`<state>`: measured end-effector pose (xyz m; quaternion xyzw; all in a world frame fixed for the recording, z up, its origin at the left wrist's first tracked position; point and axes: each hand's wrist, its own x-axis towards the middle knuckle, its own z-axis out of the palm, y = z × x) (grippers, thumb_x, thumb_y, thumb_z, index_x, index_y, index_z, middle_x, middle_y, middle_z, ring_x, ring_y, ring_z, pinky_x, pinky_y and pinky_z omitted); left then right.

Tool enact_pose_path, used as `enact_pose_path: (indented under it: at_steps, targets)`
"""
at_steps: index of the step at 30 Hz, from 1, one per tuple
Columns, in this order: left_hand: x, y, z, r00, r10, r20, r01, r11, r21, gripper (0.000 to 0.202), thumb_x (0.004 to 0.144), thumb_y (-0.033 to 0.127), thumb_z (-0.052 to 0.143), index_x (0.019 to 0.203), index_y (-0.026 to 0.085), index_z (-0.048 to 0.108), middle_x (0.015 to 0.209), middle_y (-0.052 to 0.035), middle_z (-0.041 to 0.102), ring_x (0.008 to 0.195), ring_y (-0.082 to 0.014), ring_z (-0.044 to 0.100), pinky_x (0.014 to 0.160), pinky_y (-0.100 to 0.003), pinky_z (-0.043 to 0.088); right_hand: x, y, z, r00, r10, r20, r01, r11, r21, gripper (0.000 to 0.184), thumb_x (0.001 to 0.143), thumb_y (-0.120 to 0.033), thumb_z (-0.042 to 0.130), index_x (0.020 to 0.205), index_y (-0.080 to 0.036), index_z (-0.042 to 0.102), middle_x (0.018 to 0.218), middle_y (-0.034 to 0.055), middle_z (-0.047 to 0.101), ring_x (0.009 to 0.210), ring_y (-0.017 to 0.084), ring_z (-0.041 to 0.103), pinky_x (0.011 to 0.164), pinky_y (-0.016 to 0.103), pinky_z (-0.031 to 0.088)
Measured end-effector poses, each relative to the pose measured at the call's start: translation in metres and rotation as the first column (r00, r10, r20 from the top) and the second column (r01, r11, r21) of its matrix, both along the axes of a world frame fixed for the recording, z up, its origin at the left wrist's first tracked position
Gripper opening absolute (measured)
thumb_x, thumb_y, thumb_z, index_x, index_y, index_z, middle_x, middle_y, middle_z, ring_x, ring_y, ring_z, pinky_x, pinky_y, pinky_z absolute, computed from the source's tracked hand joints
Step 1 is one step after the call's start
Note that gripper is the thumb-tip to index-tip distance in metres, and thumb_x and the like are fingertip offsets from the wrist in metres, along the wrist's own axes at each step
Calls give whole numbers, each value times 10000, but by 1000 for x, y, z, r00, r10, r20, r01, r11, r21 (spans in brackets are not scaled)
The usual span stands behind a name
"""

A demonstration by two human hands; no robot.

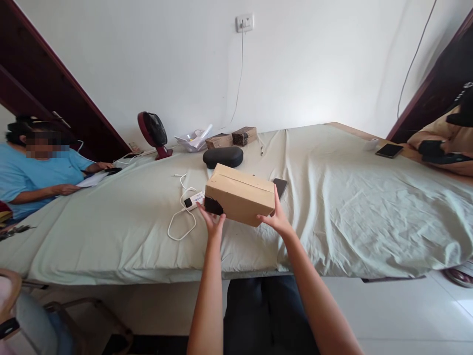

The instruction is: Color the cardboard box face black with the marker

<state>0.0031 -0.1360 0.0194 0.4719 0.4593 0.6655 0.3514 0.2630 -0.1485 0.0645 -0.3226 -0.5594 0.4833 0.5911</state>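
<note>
A brown cardboard box (242, 195) is held tilted over the cloth-covered table, its upper face and one long side turned to me. A dark patch marks its lower left corner. My left hand (213, 220) grips that left end, thumb on the near side. At the right end my right hand (273, 217) closes round the lower corner. Just left of the box lies a white power strip (194, 200) with a looped white cable (181, 238). A dark phone (280, 186) shows partly behind the box's right end. Beyond the box sits a black zip case (223, 157).
Toward the wall stand two smaller cardboard boxes (244, 135), white papers (194, 140) and a red fan (155, 133). A person in blue (37, 172) sits at left holding papers. At right, another person's arms rest near a dark phone (389, 150). A pale green cloth (354, 212) covers the table.
</note>
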Motion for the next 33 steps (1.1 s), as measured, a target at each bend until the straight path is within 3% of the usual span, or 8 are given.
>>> enact_pose_path:
  at_steps: [6, 9, 14, 17, 22, 25, 29, 33]
  targets:
    - [-15, -25, 17, 962, 237, -139, -227, 970, 87, 527, 787, 548, 878, 1167, 207, 750, 1254, -154, 760, 1347, -383, 669, 1254, -544, 455, 22, -15, 31, 997, 37, 75, -39, 999, 21, 1090, 834, -363, 873, 1746, -401, 277, 1858, 56, 187, 1702, 359, 235, 1274, 572, 434]
    - [-16, -33, 35, 940, 220, -260, -215, 975, 46, 410, 793, 492, 872, 1066, 213, 747, 1077, -126, 786, 1181, -366, 745, 1171, -568, 527, 19, -22, 42, 997, 7, 83, -7, 1000, 7, 1045, 853, -354, 861, 1738, -402, 305, 1853, 44, 209, 1695, 360, 258, 1253, 569, 468]
    - [-8, -50, 69, 991, 60, -122, -54, 997, 52, 486, 804, 540, 875, 1115, 227, 671, 1168, -112, 756, 1195, -303, 741, 1113, -458, 578, 18, -22, 54, 997, 41, 67, -41, 999, -2, 892, 952, -577, 750, 1724, -425, 330, 1854, 3, 209, 1691, 358, 270, 1290, 628, 403]
    - [-1, -66, 68, 994, 54, -92, -54, 999, 3, 544, 859, 686, 777, 1119, 230, 635, 1183, -113, 742, 1198, -293, 727, 1055, -415, 591, 19, -20, 54, 999, -10, 40, 14, 995, -102, 724, 1021, -699, 580, 1675, -423, 439, 1837, -1, 268, 1675, 376, 301, 1274, 700, 384]
    - [5, -80, 50, 986, 131, -98, -139, 987, -84, 527, 856, 720, 750, 983, 231, 599, 1028, -75, 710, 1070, -272, 717, 938, -368, 592, 20, -35, 38, 999, -30, 37, 33, 995, -94, 633, 1033, -614, 621, 1625, -411, 526, 1803, -37, 354, 1697, 316, 269, 1356, 622, 294]
    - [6, -82, 51, 989, 90, -119, -96, 994, -42, 556, 825, 655, 817, 1131, 229, 632, 1115, -86, 733, 1110, -279, 723, 951, -359, 588, 21, -50, 28, 997, -74, 7, 75, 995, -69, 587, 1059, -536, 604, 1627, -410, 522, 1795, -52, 367, 1711, 274, 238, 1392, 570, 229]
    - [4, -84, 60, 984, 98, -146, -109, 992, -68, 853, 821, 765, 771, 1470, 246, 579, 1349, -139, 730, 1294, -336, 692, 1076, -424, 572, 23, -56, 22, 990, -142, 20, 142, 990, 5, 553, 1066, -463, 578, 1612, -378, 549, 1764, -43, 427, 1705, 253, 258, 1417, 523, 141]
    - [5, -88, 64, 977, 87, -196, -119, 980, -162, 872, 914, 877, 542, 1542, 271, 565, 1540, -158, 633, 1463, -350, 584, 1192, -467, 502, 24, -52, 18, 992, -123, 26, 119, 987, 107, 518, 1010, -367, 655, 1527, -371, 628, 1680, -17, 557, 1633, 270, 422, 1393, 518, 260]
